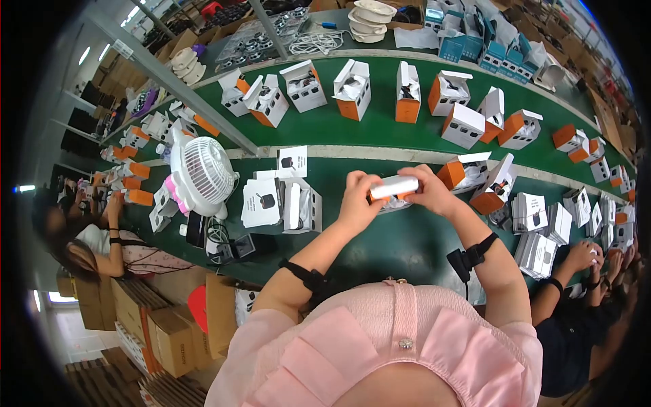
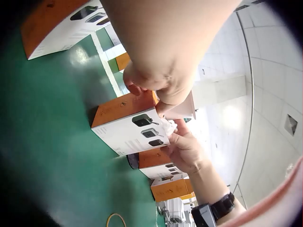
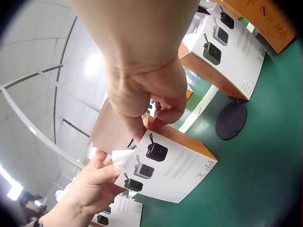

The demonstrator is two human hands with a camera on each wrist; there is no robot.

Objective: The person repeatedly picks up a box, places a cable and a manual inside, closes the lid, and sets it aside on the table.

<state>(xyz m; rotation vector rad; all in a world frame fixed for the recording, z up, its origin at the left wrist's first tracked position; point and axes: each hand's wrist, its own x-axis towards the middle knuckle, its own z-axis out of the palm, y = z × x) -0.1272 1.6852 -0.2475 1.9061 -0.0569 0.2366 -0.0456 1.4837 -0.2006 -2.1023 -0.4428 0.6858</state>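
Both hands are at the top of a white and orange speaker box [image 1: 392, 203], which stands on the green table with printed speakers on its side. Its raised lid flap [image 3: 111, 127] tilts back, and white wrapping [image 2: 169, 126] shows at the mouth. My left hand [image 1: 359, 201] grips the left top edge, thumb at the opening, as the right wrist view shows. On the opposite top edge, my right hand [image 1: 432, 193] holds the box with bent fingers [image 3: 168, 113] at the orange side. The box's contents are mostly hidden by the hands and flap.
To the left are another open box [image 1: 303, 207], stacked printed leaflets [image 1: 261, 202] and a white fan [image 1: 205, 173]. Open boxes [image 1: 494, 186] and leaflet stacks [image 1: 536, 254] stand right. A black disc [image 3: 231, 119] lies beside the box. More boxes line the raised shelf [image 1: 380, 102]. People work at both sides.
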